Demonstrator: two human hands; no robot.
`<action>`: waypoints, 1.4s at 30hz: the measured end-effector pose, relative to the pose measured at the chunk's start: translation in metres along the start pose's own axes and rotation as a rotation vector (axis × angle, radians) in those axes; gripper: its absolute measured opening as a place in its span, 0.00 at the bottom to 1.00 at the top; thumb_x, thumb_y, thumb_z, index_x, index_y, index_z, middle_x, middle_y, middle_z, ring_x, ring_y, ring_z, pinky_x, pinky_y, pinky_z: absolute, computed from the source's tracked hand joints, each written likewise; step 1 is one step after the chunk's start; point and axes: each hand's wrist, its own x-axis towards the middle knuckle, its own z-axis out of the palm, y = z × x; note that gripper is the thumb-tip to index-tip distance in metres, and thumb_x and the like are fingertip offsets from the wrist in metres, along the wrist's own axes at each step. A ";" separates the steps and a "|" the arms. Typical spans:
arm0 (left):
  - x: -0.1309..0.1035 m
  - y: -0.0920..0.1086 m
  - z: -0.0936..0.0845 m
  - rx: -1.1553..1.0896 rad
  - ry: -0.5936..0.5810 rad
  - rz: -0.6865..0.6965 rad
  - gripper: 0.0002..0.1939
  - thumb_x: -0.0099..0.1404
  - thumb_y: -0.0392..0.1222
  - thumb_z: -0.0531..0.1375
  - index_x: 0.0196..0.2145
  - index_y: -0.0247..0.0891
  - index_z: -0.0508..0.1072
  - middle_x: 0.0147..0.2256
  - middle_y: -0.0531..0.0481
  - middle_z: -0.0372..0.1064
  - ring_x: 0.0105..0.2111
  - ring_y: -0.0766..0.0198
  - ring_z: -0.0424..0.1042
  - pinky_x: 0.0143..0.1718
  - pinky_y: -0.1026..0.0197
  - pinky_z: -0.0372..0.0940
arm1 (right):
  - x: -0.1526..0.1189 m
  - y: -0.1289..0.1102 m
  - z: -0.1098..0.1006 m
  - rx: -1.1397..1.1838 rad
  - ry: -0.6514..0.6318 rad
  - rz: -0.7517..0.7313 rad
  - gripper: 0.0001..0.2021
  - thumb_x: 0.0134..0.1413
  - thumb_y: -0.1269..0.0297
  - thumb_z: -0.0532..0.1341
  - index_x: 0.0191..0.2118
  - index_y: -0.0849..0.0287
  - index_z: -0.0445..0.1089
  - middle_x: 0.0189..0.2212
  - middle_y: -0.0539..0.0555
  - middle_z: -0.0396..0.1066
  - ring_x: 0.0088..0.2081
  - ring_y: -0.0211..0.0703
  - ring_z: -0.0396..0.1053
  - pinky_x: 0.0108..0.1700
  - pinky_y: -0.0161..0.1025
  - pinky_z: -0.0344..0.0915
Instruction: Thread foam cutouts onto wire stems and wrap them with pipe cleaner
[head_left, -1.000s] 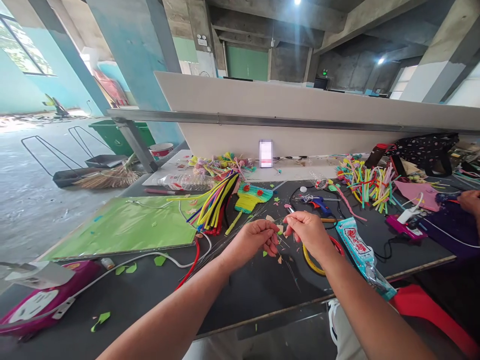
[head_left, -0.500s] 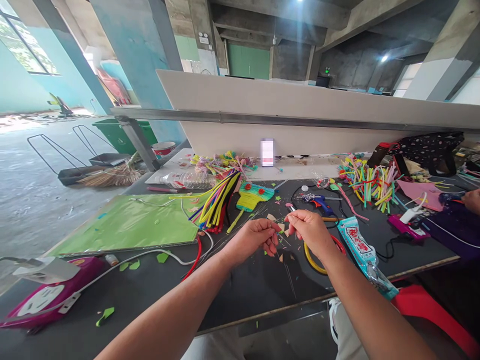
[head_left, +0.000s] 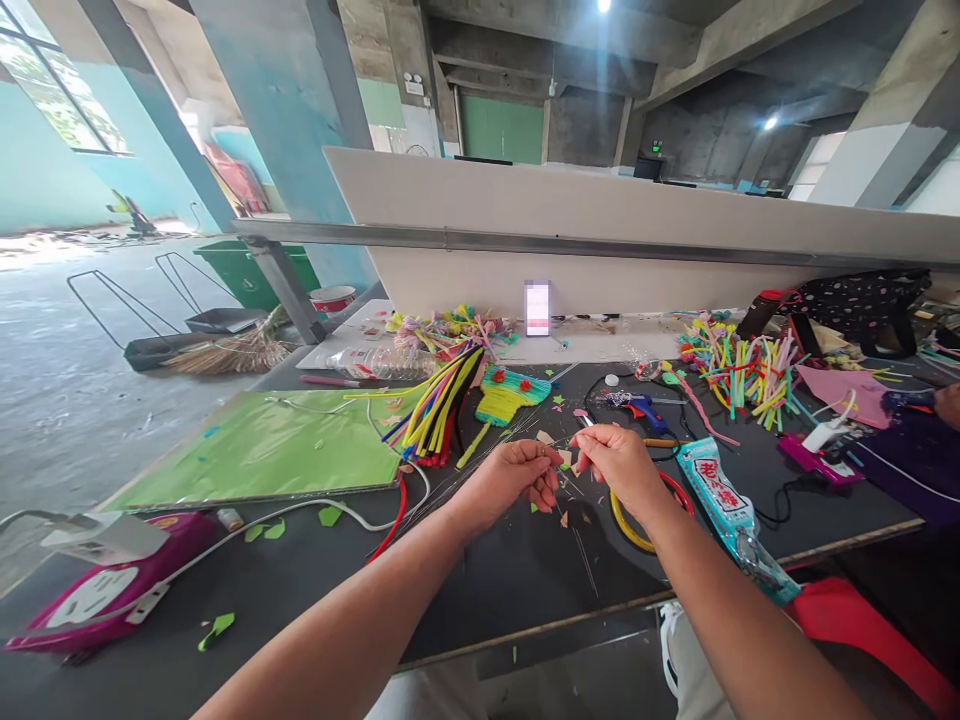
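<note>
Over the middle of the dark table, my left hand (head_left: 520, 475) is closed in a pinch, its lower fingers curled. My right hand (head_left: 616, 462) pinches close beside it, a small gap between the two. Whatever the fingertips hold is too small to make out. Behind my left hand lies a teal and yellow fuzzy shape (head_left: 511, 400) with red spots and a stalk. To its left is a fanned bundle of pipe cleaners (head_left: 441, 408). Thin wires (head_left: 586, 562) and paper scraps lie beneath my hands. A yellow ring of pipe cleaner (head_left: 624, 522) is partly hidden by my right wrist.
A blue glue gun (head_left: 643, 406) with its cord lies behind my right hand. At right are a blue packet (head_left: 716, 490), a pile of pipe cleaners (head_left: 739, 365) and another person's hand (head_left: 946, 403). Green sheets (head_left: 270, 450) and a magenta power strip (head_left: 112, 580) occupy the left.
The camera view has shifted slightly, so the whole scene sits a little further right and lower. Both hands keep nearly the same pinched pose.
</note>
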 end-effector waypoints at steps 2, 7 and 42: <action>0.000 0.001 0.000 -0.012 0.016 -0.007 0.13 0.61 0.46 0.58 0.37 0.33 0.70 0.26 0.49 0.69 0.22 0.67 0.71 0.24 0.64 0.68 | 0.001 -0.001 -0.001 -0.039 -0.013 0.008 0.14 0.55 0.59 0.54 0.35 0.60 0.73 0.21 0.51 0.72 0.16 0.31 0.59 0.21 0.31 0.58; 0.001 0.005 -0.003 -0.128 0.104 0.015 0.14 0.59 0.46 0.60 0.38 0.32 0.70 0.27 0.48 0.70 0.22 0.68 0.71 0.25 0.64 0.68 | 0.002 0.000 -0.007 -0.031 0.041 -0.100 0.20 0.56 0.56 0.55 0.53 0.55 0.65 0.43 0.56 0.73 0.28 0.37 0.70 0.31 0.36 0.66; -0.003 0.022 -0.020 -0.236 0.142 0.153 0.14 0.58 0.47 0.61 0.35 0.31 0.71 0.30 0.48 0.70 0.21 0.72 0.66 0.18 0.71 0.59 | -0.021 -0.014 0.010 -0.180 -0.257 -0.201 0.11 0.56 0.67 0.52 0.31 0.58 0.72 0.22 0.48 0.65 0.26 0.37 0.63 0.29 0.32 0.56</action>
